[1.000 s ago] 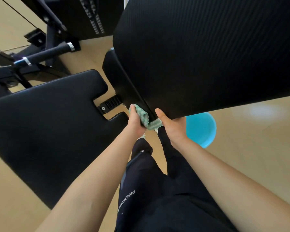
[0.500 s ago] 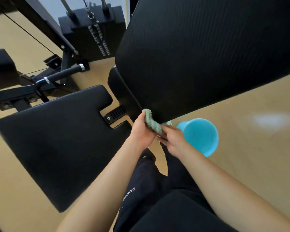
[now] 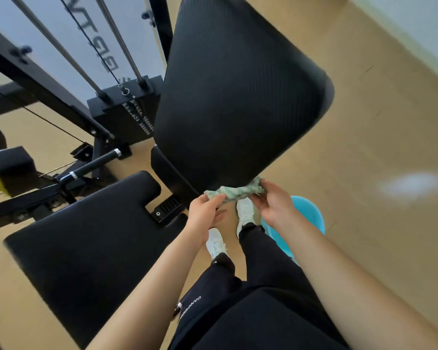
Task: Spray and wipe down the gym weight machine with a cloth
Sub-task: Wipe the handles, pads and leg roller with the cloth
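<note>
A green-and-white patterned cloth [image 3: 235, 191] is stretched between my two hands just below the lower edge of the black back pad [image 3: 235, 97] of the weight machine. My left hand [image 3: 205, 213] pinches the cloth's left end. My right hand [image 3: 276, 205] pinches its right end. The cloth touches the pad's bottom edge. The black seat pad [image 3: 86, 238] lies to the lower left. No spray bottle is in view.
A light blue bucket [image 3: 311, 213] stands on the tan floor behind my right hand. The weight stack [image 3: 129, 112], guide rods, cable and a black handle bar [image 3: 94, 164] stand at upper left. My white shoes [image 3: 245, 210] and dark trousers are below.
The view has tilted up, showing more of the machine. My hands moved apart and pulled the bunched cloth out into a strip under the back pad's edge.
</note>
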Demonstrator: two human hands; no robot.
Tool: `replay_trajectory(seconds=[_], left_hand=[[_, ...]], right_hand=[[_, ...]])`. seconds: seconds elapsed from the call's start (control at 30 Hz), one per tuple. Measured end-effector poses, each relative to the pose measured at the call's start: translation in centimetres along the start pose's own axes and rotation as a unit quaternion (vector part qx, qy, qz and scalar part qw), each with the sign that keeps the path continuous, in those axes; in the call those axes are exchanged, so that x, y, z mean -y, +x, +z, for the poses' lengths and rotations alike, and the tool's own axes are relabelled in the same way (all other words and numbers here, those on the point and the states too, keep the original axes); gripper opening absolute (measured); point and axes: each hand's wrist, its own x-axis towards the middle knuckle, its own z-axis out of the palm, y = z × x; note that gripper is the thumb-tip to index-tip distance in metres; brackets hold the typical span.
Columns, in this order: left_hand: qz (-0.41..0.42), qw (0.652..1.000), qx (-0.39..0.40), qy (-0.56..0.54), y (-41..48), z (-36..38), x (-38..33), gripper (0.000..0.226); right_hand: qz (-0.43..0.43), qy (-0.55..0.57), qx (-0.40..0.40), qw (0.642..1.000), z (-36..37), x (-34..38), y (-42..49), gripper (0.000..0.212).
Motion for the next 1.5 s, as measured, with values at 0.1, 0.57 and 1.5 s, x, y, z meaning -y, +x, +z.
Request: replay_trajectory(seconds=[0.1,0.57,1.5], left_hand=[[0.088,0.994,-0.035,0.047,-1.8,1.6,-0.6,0.046],[0.488,0.849,-0.008,0.205,-6.3,10.2,-8.8,0.023],[0.401,0.907,-0.123,0.013,1.5,5.2,-22.3,0.023]], right_hand=[[-0.024,0.033,0.031,0.999,0.1,1.7,-1.9,0.011],[-0.380,0.044,0.076,0.921,0.2,7.4,-8.8,0.059],[-0.539,-0.773,-0.057,0.331,19.7,16.3,-9.7,0.095]])
